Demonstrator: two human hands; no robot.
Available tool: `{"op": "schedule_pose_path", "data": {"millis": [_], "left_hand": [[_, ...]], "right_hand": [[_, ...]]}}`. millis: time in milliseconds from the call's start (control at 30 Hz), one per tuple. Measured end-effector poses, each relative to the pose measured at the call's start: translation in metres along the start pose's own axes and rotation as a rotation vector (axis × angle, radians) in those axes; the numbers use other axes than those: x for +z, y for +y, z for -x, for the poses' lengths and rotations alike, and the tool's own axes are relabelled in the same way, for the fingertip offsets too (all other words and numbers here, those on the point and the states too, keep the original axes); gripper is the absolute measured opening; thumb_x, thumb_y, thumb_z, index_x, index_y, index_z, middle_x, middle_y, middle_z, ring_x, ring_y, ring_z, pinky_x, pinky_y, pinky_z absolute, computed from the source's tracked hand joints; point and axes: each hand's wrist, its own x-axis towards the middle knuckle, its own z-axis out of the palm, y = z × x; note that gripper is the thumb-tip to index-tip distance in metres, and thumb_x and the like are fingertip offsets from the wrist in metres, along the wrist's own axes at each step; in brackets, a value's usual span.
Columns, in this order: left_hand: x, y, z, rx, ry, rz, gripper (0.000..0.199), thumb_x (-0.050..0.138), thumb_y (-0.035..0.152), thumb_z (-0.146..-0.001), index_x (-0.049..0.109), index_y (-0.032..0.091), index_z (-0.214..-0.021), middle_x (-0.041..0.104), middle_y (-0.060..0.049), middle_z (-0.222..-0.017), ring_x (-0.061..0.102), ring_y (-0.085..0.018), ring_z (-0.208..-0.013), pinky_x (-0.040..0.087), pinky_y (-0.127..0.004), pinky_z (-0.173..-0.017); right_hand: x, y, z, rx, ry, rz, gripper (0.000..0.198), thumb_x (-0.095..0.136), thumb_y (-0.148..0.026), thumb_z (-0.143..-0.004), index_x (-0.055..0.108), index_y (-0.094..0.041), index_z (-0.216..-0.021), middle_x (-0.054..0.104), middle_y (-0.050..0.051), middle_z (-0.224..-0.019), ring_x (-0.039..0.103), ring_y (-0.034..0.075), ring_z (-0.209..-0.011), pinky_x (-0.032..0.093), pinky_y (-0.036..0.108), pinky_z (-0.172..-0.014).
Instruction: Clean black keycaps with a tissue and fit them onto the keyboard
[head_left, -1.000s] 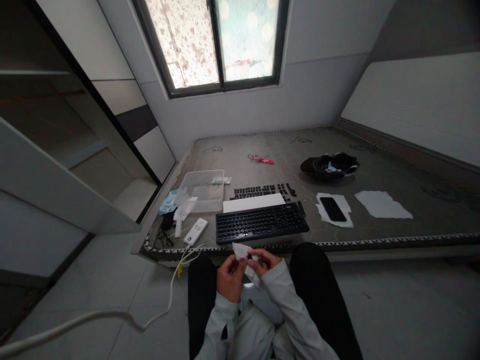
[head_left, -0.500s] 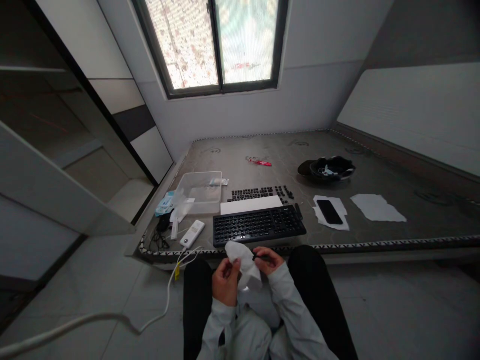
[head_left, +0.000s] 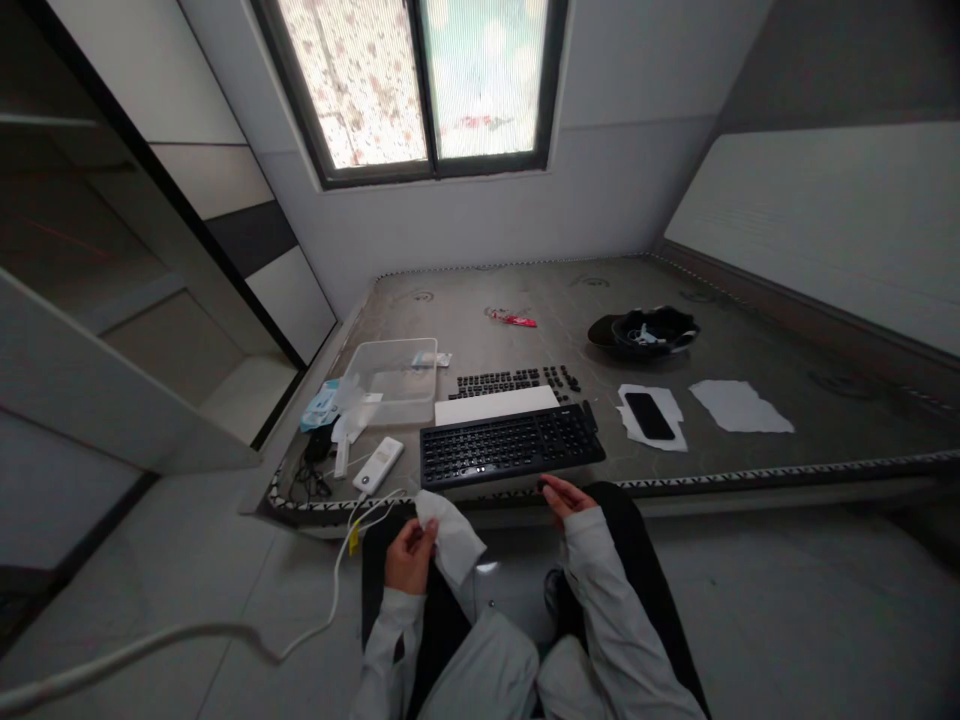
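L hand [head_left: 409, 556] pinches a white wipe [head_left: 453, 530], bunched just right of its fingers. R hand [head_left: 564, 499] near keyboard [head_left: 510, 446] front edge, fingers curled; can't tell if it holds a keycap. Looks like mid key-cleaning; next calls for a careful set-down by keyboard.

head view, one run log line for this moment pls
left hand: holds white wipe | right hand: at front edge of keyboard | loose keycaps behind it
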Motion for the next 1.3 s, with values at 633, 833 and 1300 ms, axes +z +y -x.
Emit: {"op": "schedule_pose_path", "data": {"millis": [633,833,1300], "left_hand": [[-0.03,-0.046,-0.021,-0.03,0.088,-0.524,0.029,0.054,0.05,-0.073,0.066,0.023,-0.074,0.049,0.004,-0.052,0.052,-0.015,-0.053,0.038,-0.024,-0.055],[-0.03,-0.047,-0.021,-0.014,0.08,-0.545,0.03,0.053,0.049,-0.074,0.065,0.022,-0.074,0.055,0.002,-0.057,0.056,-0.017,-0.057,0.039,-0.025,-0.058],[-0.033,-0.045,-0.02,-0.046,0.082,-0.545,0.029,0.049,0.05,-0.074,0.062,0.023,-0.072,0.049,0.002,-0.052,0.053,-0.019,-0.054,0.038,-0.028,-0.057]], "right_hand": [[-0.059,-0.015,-0.096,-0.339,0.121,0.605,0.03,0.07,-0.046,-0.061,0.07,-0.022,-0.078,0.073,0.005,-0.08,0.066,0.023,-0.079,0.051,0.032,-0.071],[-0.068,-0.049,-0.157,-0.256,0.112,0.825,0.017,0.066,-0.033,-0.068,0.073,-0.019,-0.076,0.076,0.005,-0.081,0.068,0.021,-0.083,0.049,0.029,-0.078],[-0.056,-0.039,-0.189,-0.046,0.175,1.075,0.016,0.065,-0.029,-0.083,0.068,-0.014,-0.087,0.071,0.003,-0.086,0.066,0.016,-0.081,0.05,0.034,-0.081]]}}
